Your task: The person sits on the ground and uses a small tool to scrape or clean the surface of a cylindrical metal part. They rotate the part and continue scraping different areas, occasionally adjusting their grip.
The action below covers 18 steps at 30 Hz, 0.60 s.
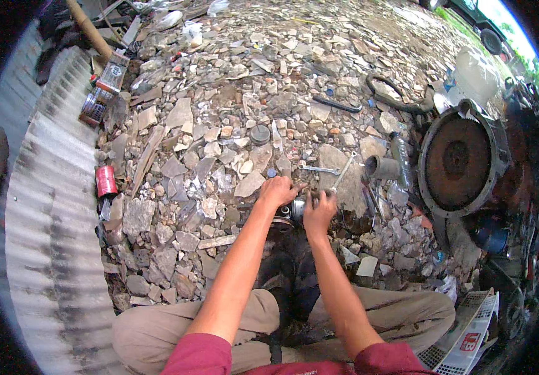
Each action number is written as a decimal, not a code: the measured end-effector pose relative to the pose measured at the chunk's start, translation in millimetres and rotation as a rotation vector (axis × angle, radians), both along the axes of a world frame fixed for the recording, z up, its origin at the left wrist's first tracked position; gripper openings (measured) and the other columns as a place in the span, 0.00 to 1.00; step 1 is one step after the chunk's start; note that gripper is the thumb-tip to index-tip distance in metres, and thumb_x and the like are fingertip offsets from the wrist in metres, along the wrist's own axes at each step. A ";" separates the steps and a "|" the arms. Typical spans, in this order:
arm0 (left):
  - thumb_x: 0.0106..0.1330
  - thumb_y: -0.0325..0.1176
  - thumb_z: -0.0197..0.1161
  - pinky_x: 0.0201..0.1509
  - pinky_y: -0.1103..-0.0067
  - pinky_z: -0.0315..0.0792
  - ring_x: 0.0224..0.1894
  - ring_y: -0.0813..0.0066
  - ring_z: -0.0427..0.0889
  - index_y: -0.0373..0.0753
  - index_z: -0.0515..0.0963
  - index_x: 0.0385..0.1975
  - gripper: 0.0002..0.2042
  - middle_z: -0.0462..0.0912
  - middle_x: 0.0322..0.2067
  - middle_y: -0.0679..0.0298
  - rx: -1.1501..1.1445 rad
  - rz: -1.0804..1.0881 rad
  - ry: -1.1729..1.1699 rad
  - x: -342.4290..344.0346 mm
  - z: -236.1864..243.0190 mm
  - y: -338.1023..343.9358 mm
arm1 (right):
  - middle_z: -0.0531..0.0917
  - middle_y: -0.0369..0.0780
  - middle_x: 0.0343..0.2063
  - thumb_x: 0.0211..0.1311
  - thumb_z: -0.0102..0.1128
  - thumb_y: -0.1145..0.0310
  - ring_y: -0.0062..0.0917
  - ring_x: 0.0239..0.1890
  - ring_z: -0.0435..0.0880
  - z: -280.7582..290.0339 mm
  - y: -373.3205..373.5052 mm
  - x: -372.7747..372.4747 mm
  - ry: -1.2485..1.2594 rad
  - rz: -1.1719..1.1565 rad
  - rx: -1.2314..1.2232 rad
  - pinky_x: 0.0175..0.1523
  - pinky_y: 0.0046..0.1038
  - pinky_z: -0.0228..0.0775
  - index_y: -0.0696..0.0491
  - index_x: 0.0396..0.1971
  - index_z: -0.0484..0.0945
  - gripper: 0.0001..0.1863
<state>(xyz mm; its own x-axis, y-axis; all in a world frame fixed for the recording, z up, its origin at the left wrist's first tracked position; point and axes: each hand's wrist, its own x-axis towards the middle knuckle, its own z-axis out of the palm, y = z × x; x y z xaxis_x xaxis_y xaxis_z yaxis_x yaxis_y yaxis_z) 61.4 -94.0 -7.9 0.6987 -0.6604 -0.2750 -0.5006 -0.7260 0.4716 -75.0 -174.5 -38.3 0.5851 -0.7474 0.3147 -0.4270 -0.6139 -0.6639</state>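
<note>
"What carried the things?"

"Open ground (319, 65), strewn with broken stone and tile."

"And at its middle?"

"Two wrenches, one (321, 169) lying crosswise and another (346, 170) slanting, lay by a flat stone slab (352, 195). A short, open-ended cylinder (382, 167) rested to their right, just beside a clear plastic bottle (399, 155)."

"Farther out?"

"A round grey lid (260, 134), a dark bent bar (337, 104) and a curved black hose (401, 105) lay among the rubble."

"To the left?"

"A red can (105, 181) and a weathered wood strip (147, 160)."

Metal part (297, 210) partly hidden by left hand (278, 192) and right hand (320, 212), vehicle (474, 22) cut off at upper right
</note>
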 end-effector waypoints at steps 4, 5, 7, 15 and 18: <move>0.61 0.64 0.58 0.48 0.57 0.77 0.40 0.42 0.85 0.33 0.86 0.30 0.32 0.84 0.33 0.40 0.013 0.033 0.005 -1.1 1.1 3.6 | 0.77 0.55 0.41 0.59 0.69 0.63 0.52 0.47 0.74 -2.8 19.1 -24.3 -0.044 -0.005 -0.012 0.50 0.48 0.65 0.60 0.36 0.78 0.15; 0.61 0.64 0.58 0.48 0.57 0.77 0.40 0.42 0.85 0.34 0.86 0.30 0.31 0.84 0.33 0.41 0.002 0.019 -0.011 -3.3 -1.7 2.4 | 0.76 0.55 0.41 0.59 0.69 0.63 0.53 0.46 0.75 -3.6 13.3 -15.4 -0.004 -0.031 -0.027 0.50 0.47 0.65 0.60 0.37 0.78 0.16; 0.61 0.63 0.59 0.48 0.56 0.77 0.40 0.42 0.85 0.35 0.86 0.31 0.30 0.85 0.33 0.41 -0.027 -0.013 -0.050 -2.9 -7.5 -3.2 | 0.76 0.56 0.41 0.59 0.69 0.63 0.53 0.46 0.75 -10.7 -9.6 9.8 0.068 -0.086 -0.064 0.49 0.47 0.65 0.61 0.37 0.79 0.16; 0.63 0.64 0.57 0.49 0.56 0.77 0.42 0.43 0.85 0.36 0.86 0.31 0.31 0.85 0.34 0.41 0.041 0.013 0.059 2.9 0.9 1.7 | 0.75 0.55 0.45 0.62 0.67 0.59 0.51 0.52 0.73 -5.5 26.5 -42.1 0.039 -0.027 0.076 0.56 0.50 0.62 0.58 0.35 0.79 0.15; 0.63 0.66 0.56 0.49 0.56 0.77 0.42 0.42 0.84 0.35 0.86 0.30 0.33 0.84 0.34 0.40 0.036 -0.011 0.039 5.6 1.4 -1.7 | 0.76 0.54 0.45 0.62 0.66 0.60 0.51 0.53 0.73 -1.9 5.4 -12.2 0.071 -0.016 0.143 0.55 0.49 0.63 0.57 0.36 0.79 0.15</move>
